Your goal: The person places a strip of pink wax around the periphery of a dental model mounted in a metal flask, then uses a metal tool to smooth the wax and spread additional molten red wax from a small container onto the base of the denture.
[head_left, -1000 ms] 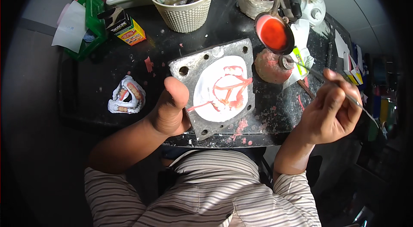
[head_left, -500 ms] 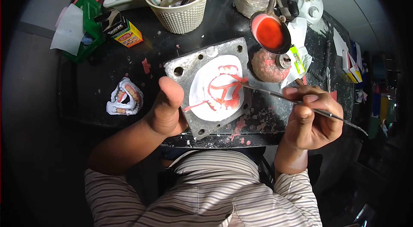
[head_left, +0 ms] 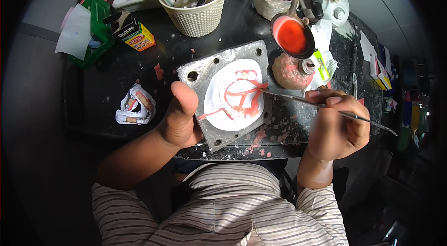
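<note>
A grey metal dental flask half [head_left: 200,65] with holes along its edges is tilted up in my left hand [head_left: 180,118], whose thumb stands up beside its left edge; the other fingers are hidden behind it. White plaster [head_left: 214,92] fills its middle, with pink wax strips [head_left: 242,92] and a few teeth set in it. My right hand [head_left: 344,129] grips a thin metal wax carver [head_left: 298,99] like a pen; part of that hand looks smeared. The carver's tip touches the wax at the plaster's right edge.
A plaster model with teeth [head_left: 135,105] lies at left. Behind the flask are a small box [head_left: 135,34], a woven basket [head_left: 193,20] of tools and a pan of red liquid [head_left: 292,36]. Beneath the pan sits a wax-spattered burner [head_left: 291,71]. Wax scraps [head_left: 258,136] litter the tabletop.
The flask has shifted very slightly in my left hand. My right hand and the carver have moved a little, with the tip staying at the wax on the plaster's right edge.
</note>
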{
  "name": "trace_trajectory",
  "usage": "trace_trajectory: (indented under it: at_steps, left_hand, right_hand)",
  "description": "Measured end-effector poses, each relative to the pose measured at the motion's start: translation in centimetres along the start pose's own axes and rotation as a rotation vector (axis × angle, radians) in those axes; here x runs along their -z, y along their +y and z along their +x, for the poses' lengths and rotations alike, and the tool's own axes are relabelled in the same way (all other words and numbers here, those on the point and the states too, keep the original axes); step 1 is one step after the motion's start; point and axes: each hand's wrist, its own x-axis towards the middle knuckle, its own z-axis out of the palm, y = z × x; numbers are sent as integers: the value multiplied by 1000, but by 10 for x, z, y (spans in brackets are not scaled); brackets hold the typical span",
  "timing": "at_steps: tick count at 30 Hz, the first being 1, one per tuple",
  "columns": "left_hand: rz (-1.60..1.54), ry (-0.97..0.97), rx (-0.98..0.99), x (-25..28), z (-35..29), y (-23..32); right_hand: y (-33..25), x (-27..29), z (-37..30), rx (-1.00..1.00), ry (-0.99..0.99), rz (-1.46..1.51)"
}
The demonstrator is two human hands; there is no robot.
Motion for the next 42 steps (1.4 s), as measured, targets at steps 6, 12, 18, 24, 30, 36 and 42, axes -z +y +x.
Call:
trace_trajectory:
  at_steps: [6,12,18,24,30,36,42]
  left_hand:
    - [23,129,-59,0,2,-7]
    - [-40,4,-2,1,1,-3]
    - [-48,14,-9,2,0,-2]
    - [-51,11,9,-2,2,1]
    - [-93,74,-28,-2,3,-4]
    - [-149,-39,-7,1,3,0]
    - [-24,18,4,4,-1,-1]
  right_hand:
    - [4,-2,1,38,-32,-2]
    - [2,-1,0,12,-28,-19]
    - [1,-1,0,2,-46,-68]
    - [0,-1,2,57,-91,-121]
    - [11,14,1,172,160,-2]
    - [24,42,20,116,304,-274]
    - [23,37,22,75,325,-306]
